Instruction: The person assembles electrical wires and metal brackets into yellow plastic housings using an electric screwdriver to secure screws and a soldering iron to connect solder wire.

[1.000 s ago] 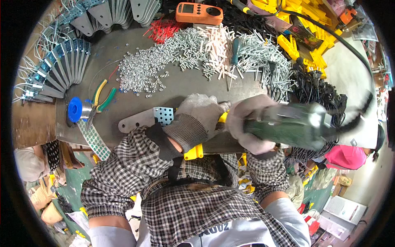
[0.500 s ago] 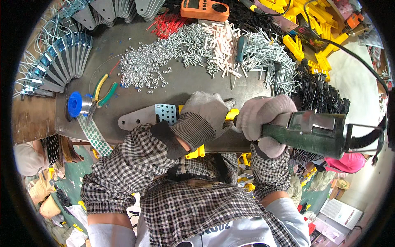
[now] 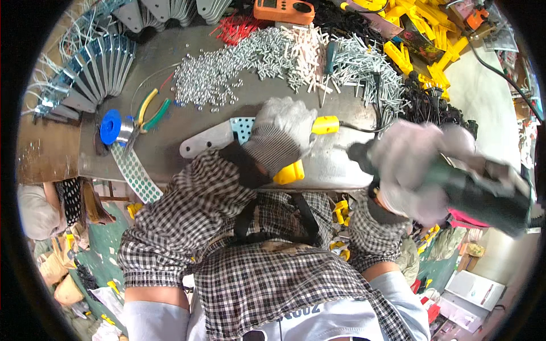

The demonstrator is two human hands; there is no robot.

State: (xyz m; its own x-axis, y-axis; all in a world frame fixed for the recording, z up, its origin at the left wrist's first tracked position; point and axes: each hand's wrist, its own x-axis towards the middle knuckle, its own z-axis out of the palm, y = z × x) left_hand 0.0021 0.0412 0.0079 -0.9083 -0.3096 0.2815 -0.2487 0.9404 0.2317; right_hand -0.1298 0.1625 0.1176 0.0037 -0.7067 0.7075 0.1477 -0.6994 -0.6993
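Note:
My gloved left hand point(image 3: 282, 128) is closed around a yellow-handled tool with a flat grey metal blade point(image 3: 199, 140), resting on the bench. A blue perforated plate point(image 3: 243, 128) sits between blade and hand. The yellow handle end point(image 3: 326, 124) sticks out to the right, with a black cord leaving it. Another yellow part point(image 3: 289, 173) shows below my wrist; whether it belongs to the same tool cannot be seen. My gloved right hand point(image 3: 412, 165), smeared by motion, grips a dark green power screwdriver point(image 3: 483, 196) at the right, apart from the yellow-handled tool.
Piles of nuts point(image 3: 205, 79), screws point(image 3: 364, 74) and pale pegs point(image 3: 307, 57) lie behind my hands. Pliers point(image 3: 149, 111) and a solder spool point(image 3: 112, 127) are at left. A fan of blades point(image 3: 105, 68), an orange meter point(image 3: 284, 11), black cords and yellow handle parts point(image 3: 404, 57) surround the bench.
My right hand has drawn the power screwdriver away to the right and slightly down from the yellow handle. My left hand and its tool have shifted slightly up and right in view.

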